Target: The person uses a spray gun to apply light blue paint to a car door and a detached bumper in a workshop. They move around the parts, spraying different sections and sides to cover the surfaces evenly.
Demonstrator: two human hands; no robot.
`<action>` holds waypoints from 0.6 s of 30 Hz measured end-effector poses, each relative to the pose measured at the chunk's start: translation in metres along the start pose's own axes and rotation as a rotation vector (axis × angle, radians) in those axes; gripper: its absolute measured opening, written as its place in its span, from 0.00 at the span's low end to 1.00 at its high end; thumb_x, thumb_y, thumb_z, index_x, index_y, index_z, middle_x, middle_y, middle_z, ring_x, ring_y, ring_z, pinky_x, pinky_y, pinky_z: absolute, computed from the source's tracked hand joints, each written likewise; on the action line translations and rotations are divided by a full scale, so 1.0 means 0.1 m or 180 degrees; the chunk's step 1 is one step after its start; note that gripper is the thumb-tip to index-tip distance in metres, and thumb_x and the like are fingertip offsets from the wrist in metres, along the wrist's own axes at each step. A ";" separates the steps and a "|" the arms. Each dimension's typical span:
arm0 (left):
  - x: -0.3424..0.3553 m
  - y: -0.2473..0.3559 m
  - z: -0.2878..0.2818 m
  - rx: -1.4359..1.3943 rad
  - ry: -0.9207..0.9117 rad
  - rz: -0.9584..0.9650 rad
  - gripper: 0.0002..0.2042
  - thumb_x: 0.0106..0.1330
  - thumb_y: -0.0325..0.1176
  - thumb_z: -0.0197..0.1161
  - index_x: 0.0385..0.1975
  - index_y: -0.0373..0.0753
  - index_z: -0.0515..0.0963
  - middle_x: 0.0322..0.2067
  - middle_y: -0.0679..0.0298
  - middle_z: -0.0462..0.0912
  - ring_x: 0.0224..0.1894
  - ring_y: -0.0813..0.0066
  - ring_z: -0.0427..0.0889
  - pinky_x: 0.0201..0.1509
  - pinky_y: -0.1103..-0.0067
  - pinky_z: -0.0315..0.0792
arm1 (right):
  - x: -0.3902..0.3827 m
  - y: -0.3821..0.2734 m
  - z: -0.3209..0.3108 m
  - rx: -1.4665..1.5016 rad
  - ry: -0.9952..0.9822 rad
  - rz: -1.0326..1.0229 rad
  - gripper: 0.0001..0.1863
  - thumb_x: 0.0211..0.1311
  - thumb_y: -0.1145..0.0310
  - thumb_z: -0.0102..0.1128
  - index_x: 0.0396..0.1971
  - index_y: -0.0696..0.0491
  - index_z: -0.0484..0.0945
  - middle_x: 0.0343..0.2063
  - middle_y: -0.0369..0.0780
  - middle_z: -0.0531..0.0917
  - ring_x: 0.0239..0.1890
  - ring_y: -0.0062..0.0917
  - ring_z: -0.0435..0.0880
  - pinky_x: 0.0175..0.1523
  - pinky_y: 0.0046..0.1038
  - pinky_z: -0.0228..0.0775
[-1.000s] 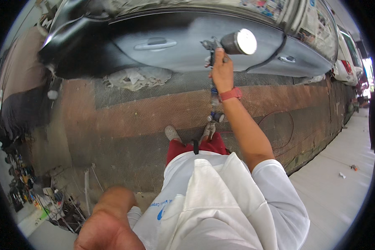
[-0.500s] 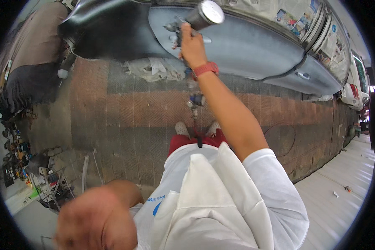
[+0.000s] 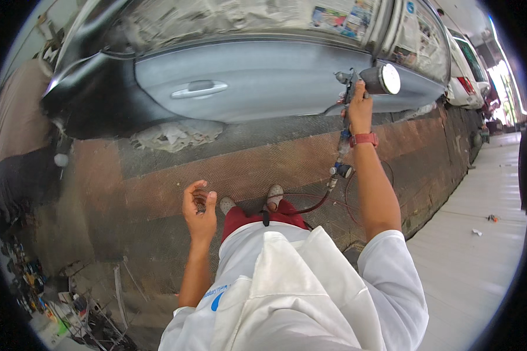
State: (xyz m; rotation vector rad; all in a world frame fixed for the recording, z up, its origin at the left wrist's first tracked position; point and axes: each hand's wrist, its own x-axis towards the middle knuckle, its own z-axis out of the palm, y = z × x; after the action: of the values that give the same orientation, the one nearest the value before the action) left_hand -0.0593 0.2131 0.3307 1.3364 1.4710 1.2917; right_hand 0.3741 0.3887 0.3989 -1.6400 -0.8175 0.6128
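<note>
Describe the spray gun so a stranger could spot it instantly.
Find the grey-black car along the top. Toward its right end, the right hand grips the spray gun. Its dark cup with a round white end stands out against the grey panels.

1. The car door (image 3: pixel 263 76) is hazy blue-grey, its handle (image 3: pixel 216 89) silvery.
2. Left of the car door, the body panel (image 3: pixel 88 108) is black.
3. Above the car door, newspaper (image 3: pixel 234 20) is greyish-white with multicoloured blocks.
4. Before the car door, the spray gun (image 3: pixel 351 89) is dark, its cup (image 3: pixel 371 81) white-ended.
5. Below the car door, the floor (image 3: pixel 228 164) is banded rust-brown and charcoal; the person's shorts (image 3: pixel 293 216) are dark red.
</note>
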 end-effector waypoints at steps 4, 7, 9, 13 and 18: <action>0.26 0.28 0.17 0.0383 -0.0137 0.0359 0.14 0.71 0.34 0.68 0.53 0.37 0.78 0.48 0.65 0.81 0.41 0.78 0.78 0.46 0.79 0.73 | 0.62 0.15 -0.71 -0.0337 0.0358 -0.0022 0.34 0.80 0.42 0.43 0.34 0.62 0.80 0.21 0.41 0.83 0.19 0.27 0.83 0.17 0.27 0.71; 0.32 0.47 0.25 0.0204 -0.0002 0.0451 0.14 0.71 0.34 0.68 0.53 0.37 0.79 0.48 0.64 0.82 0.41 0.79 0.78 0.46 0.79 0.73 | 1.14 0.24 -1.07 -0.0508 0.0570 -0.0093 0.36 0.78 0.40 0.43 0.33 0.63 0.80 0.19 0.42 0.83 0.14 0.29 0.81 0.18 0.29 0.73; 0.31 0.54 0.30 -0.0005 0.0065 0.0418 0.14 0.71 0.33 0.69 0.53 0.38 0.79 0.48 0.64 0.82 0.41 0.79 0.78 0.47 0.79 0.73 | 1.44 0.27 -1.21 -0.0829 0.0822 -0.0083 0.37 0.77 0.39 0.43 0.32 0.63 0.81 0.18 0.43 0.83 0.14 0.30 0.81 0.19 0.31 0.74; 0.19 0.57 0.42 -0.0136 -0.0032 0.0195 0.14 0.70 0.31 0.69 0.53 0.38 0.80 0.46 0.65 0.83 0.40 0.80 0.78 0.46 0.80 0.73 | 1.81 0.14 -1.18 -0.1526 0.1036 -0.0083 0.38 0.77 0.38 0.42 0.30 0.62 0.82 0.17 0.44 0.82 0.15 0.32 0.84 0.21 0.34 0.76; -0.01 0.18 0.42 0.0026 -0.0679 -0.0268 0.14 0.71 0.32 0.66 0.54 0.38 0.80 0.45 0.63 0.85 0.41 0.76 0.81 0.46 0.77 0.75 | 1.48 -0.23 -0.52 -0.0877 0.0442 -0.0240 0.37 0.77 0.38 0.41 0.35 0.61 0.82 0.18 0.43 0.82 0.17 0.31 0.85 0.19 0.34 0.73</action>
State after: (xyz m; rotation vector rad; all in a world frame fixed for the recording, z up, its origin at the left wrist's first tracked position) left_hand -0.0150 0.2193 0.3391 1.3577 1.3704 1.0559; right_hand 0.5012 0.4754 0.4377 -1.8685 -0.8863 0.3393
